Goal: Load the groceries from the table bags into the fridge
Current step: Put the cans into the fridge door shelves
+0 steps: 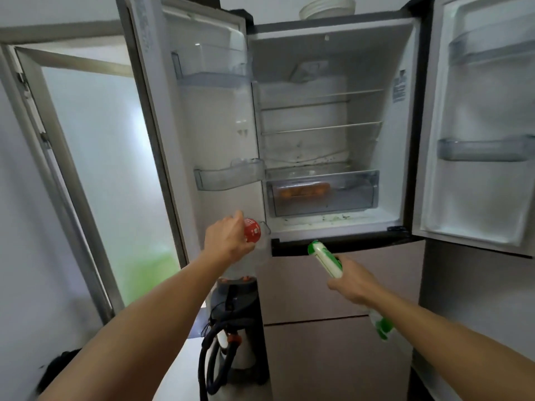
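- Head view: your left hand (228, 241) grips a red-capped bottle (252, 234) at the fridge (318, 68), by its left door (185, 111); a knock could tip it.
- Your right hand (351, 280) clutches a green pack (325, 259) below the fridge's opening; it could slip.

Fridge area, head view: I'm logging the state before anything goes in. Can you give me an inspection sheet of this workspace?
Surface: fridge shelves, nothing seen on them; green specks on the floor under the drawer.
Job's things: clear bottle with a red label; green and white packet; orange food in the crisper drawer.
Clutter: stacked bowls on top of the fridge.
Hands: left hand grips the bottle; right hand grips the packet.
Cables: black hose looped on an appliance beside the fridge.
Surroundings: left door and right door open; window on the left.
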{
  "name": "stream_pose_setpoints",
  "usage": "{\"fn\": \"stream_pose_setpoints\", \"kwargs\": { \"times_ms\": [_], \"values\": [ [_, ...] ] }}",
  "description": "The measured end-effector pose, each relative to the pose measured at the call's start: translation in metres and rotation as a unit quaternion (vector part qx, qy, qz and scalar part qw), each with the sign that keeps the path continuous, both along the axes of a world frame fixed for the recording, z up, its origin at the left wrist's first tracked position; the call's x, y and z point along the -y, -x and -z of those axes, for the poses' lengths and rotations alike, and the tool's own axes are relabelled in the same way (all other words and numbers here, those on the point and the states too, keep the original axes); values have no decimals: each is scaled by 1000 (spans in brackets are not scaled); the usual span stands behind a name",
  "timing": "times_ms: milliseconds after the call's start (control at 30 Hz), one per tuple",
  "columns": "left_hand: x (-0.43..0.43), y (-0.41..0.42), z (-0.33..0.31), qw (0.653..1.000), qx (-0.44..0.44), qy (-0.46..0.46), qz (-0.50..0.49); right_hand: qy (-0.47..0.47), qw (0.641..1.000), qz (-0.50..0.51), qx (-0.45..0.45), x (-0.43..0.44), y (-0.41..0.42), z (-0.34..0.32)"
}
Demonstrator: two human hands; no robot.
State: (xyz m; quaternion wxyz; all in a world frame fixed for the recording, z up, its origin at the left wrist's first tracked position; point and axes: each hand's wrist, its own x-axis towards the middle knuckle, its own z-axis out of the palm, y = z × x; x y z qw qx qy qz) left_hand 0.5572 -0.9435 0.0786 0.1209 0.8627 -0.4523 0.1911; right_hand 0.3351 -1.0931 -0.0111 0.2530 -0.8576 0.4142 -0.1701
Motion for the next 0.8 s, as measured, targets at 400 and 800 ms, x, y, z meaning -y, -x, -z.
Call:
{"fn": "stream_pose_setpoints", "kwargs": {
  "times_ms": [400,800],
  "values": [
    [120,-57,13,979,-120,-113,-118,-15,996,-59,-68,145,-58,21],
    [124,-63,35,984,-175,10,-29,-39,996,-33,-74,152,-81,32]
  ]
}}
